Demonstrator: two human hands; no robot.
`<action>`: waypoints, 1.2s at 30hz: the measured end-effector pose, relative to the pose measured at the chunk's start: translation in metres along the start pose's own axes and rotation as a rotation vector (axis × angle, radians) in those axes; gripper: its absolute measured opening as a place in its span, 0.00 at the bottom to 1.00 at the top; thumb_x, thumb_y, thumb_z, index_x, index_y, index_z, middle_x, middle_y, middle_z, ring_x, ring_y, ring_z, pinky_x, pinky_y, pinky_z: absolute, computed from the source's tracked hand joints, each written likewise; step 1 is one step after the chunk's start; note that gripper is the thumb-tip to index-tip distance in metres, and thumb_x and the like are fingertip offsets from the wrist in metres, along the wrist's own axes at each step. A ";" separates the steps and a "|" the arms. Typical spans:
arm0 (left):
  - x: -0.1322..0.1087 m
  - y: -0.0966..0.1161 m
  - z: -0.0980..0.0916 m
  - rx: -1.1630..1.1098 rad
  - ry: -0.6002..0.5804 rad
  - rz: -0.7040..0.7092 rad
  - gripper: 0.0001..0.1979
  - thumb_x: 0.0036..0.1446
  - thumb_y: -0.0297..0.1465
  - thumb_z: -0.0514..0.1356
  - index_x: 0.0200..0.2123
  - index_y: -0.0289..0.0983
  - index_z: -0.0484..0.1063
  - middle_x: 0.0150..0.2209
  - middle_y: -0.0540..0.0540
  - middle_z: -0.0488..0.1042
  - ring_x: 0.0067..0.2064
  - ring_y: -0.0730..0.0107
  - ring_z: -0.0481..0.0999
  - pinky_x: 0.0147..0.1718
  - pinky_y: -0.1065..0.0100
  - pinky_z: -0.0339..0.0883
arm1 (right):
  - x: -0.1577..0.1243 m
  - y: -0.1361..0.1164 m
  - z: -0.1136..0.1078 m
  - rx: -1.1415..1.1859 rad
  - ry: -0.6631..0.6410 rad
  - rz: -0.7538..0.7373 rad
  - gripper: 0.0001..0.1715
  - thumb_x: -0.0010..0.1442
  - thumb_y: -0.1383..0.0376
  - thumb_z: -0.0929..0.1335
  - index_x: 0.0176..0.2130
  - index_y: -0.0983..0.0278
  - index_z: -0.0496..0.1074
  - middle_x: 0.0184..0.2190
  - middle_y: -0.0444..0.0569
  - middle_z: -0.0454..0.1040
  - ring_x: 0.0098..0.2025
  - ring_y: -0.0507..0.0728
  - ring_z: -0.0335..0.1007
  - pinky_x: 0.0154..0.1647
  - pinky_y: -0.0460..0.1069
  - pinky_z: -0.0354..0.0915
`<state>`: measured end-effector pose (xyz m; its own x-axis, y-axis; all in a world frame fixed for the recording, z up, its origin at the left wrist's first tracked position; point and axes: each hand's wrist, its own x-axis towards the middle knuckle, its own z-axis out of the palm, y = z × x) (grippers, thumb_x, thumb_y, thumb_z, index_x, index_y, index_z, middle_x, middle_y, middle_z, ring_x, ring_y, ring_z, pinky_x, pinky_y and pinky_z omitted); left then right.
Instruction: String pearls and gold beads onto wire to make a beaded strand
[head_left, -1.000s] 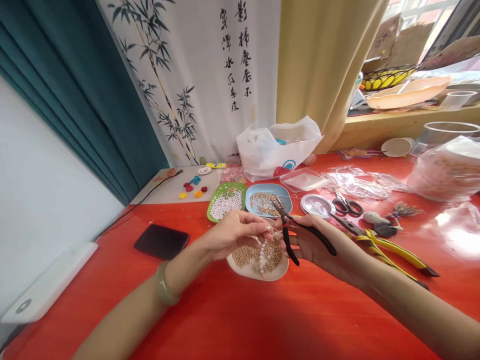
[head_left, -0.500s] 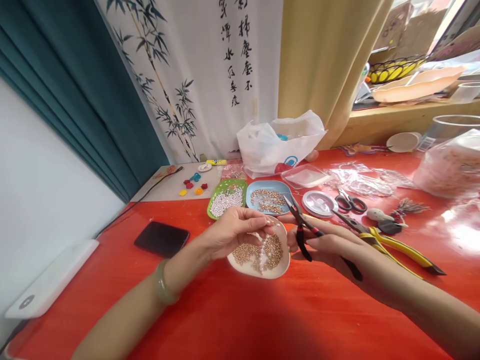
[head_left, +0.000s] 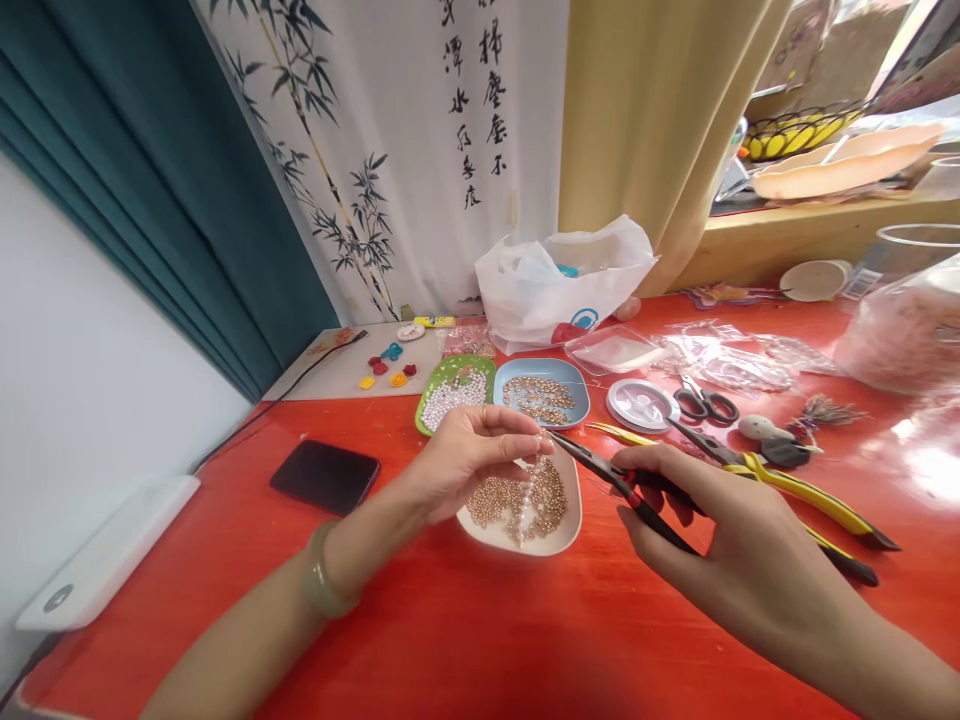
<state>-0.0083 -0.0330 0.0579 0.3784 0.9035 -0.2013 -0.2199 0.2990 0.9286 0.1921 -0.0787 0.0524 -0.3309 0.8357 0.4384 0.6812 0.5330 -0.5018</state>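
Observation:
Between its thumb and fingers, my left hand (head_left: 480, 455) pinches the upper end of a string of white pearl beads (head_left: 529, 497). The strand hangs down over a white dish (head_left: 480, 538) of gold beads (head_left: 553, 500). My right hand (head_left: 697, 510) is closed around the handles of black needle-nose pliers (head_left: 600, 465) with red bands. The pliers' tips are right by my left fingertips; whether they grip the strand's end is too small to tell. Behind the hands are a green tray (head_left: 421, 422) of white beads and a blue tray (head_left: 583, 405) of gold beads.
Yellow-handled pliers (head_left: 814, 497), scissors (head_left: 705, 402) and a clear round spool (head_left: 642, 405) lie to the right. A black phone (head_left: 325, 476) lies left. Farther back stand a white plastic bag (head_left: 525, 295) and clear plastic packaging (head_left: 720, 355). Small coloured flowers (head_left: 398, 380) rest on a grey mat (head_left: 315, 375).
My right hand has turned the black pliers from lying across its fingers to a grip on the handles. Their tips have come down to my left fingertips. My left hand has barely moved.

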 end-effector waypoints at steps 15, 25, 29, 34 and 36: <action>-0.001 -0.002 0.003 0.055 0.054 0.072 0.08 0.36 0.27 0.67 0.22 0.33 0.70 0.24 0.50 0.73 0.25 0.79 0.71 0.27 0.74 0.67 | -0.003 0.009 0.010 -0.171 0.060 -0.124 0.15 0.51 0.70 0.61 0.41 0.64 0.66 0.33 0.52 0.74 0.23 0.53 0.65 0.25 0.50 0.63; 0.000 -0.003 0.004 0.078 0.047 0.090 0.09 0.34 0.27 0.67 0.21 0.33 0.69 0.24 0.49 0.72 0.26 0.78 0.71 0.27 0.73 0.67 | -0.003 0.007 0.011 -0.131 0.054 -0.131 0.14 0.50 0.71 0.61 0.39 0.64 0.65 0.28 0.50 0.73 0.25 0.54 0.67 0.25 0.48 0.62; -0.001 -0.003 0.006 0.097 0.030 0.133 0.09 0.34 0.26 0.67 0.22 0.32 0.69 0.23 0.50 0.72 0.25 0.78 0.71 0.26 0.74 0.67 | -0.002 0.006 0.010 -0.117 0.029 -0.136 0.12 0.50 0.72 0.60 0.36 0.64 0.65 0.24 0.48 0.71 0.24 0.54 0.67 0.22 0.47 0.60; -0.004 -0.006 0.010 0.151 0.072 0.178 0.11 0.33 0.26 0.67 0.23 0.32 0.69 0.24 0.49 0.73 0.27 0.76 0.72 0.30 0.71 0.68 | -0.002 0.007 0.011 -0.092 0.027 -0.121 0.11 0.50 0.72 0.61 0.35 0.64 0.66 0.23 0.47 0.70 0.23 0.53 0.65 0.20 0.46 0.59; -0.005 -0.007 0.011 0.183 0.103 0.193 0.10 0.33 0.26 0.67 0.23 0.32 0.69 0.24 0.48 0.73 0.27 0.75 0.72 0.30 0.70 0.68 | -0.003 0.007 0.011 -0.079 0.016 -0.117 0.11 0.50 0.72 0.61 0.35 0.63 0.66 0.23 0.46 0.70 0.23 0.53 0.65 0.21 0.46 0.59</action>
<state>0.0012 -0.0431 0.0559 0.2500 0.9675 -0.0371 -0.1100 0.0665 0.9917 0.1907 -0.0759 0.0394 -0.4009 0.7660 0.5024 0.6879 0.6139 -0.3871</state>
